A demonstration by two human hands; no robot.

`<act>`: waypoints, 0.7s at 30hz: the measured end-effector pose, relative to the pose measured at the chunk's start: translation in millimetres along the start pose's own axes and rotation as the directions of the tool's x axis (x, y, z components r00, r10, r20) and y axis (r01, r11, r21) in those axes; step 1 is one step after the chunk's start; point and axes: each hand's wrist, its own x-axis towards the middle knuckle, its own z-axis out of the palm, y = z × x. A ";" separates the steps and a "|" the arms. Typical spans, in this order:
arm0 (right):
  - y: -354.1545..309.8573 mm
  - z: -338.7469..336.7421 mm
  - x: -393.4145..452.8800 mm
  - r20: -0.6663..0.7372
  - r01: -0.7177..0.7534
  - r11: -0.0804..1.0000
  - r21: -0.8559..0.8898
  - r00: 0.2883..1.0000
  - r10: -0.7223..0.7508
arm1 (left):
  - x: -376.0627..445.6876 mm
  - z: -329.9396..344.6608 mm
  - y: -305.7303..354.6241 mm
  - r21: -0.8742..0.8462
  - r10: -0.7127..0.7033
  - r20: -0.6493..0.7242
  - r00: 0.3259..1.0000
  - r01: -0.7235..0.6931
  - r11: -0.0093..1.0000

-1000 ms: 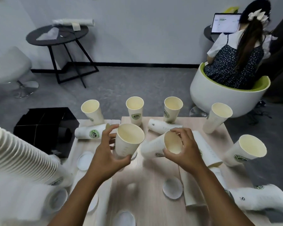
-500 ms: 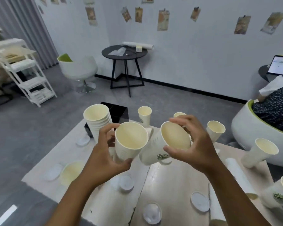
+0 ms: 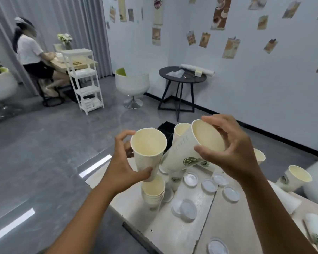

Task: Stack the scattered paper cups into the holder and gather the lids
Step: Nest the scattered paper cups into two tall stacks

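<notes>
Your left hand (image 3: 124,169) grips an upright paper cup (image 3: 148,153) above the stack (image 3: 153,192) on the tabletop (image 3: 174,233), your right hand (image 3: 231,149) clutches a tilted cup (image 3: 194,149) beside it, lids (image 3: 209,186) scattered below

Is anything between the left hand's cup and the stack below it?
Nothing visible. The left hand holds its cup upright just above the stack. The right hand's tilted cup is off to the right, beside that path.
</notes>
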 end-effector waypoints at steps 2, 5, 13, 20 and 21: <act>-7.2 9.8 0.8 -0.005 0.001 0.999 -0.041 1.000 -0.001 | -3.0 2.8 -14.1 -0.040 -0.030 0.026 0.999 0.031 0.999; -13.7 18.3 0.5 -0.014 -0.015 0.993 -0.116 1.000 0.014 | -7.0 9.7 -32.2 -0.096 -0.066 0.068 0.996 0.072 0.993; -14.7 25.1 -12.1 -0.041 -0.125 0.974 -0.189 0.992 0.119 | -6.1 31.7 -65.0 -0.172 -0.141 0.184 0.973 0.173 0.970; -12.3 31.9 -29.2 -0.011 -0.146 0.951 -0.272 0.989 0.148 | -13.4 34.6 -84.7 -0.138 -0.112 0.269 0.957 0.153 0.979; -14.4 31.2 -29.5 -0.018 -0.142 0.947 -0.287 0.990 0.143 | -13.3 32.6 -86.3 -0.122 -0.103 0.274 0.956 0.141 0.982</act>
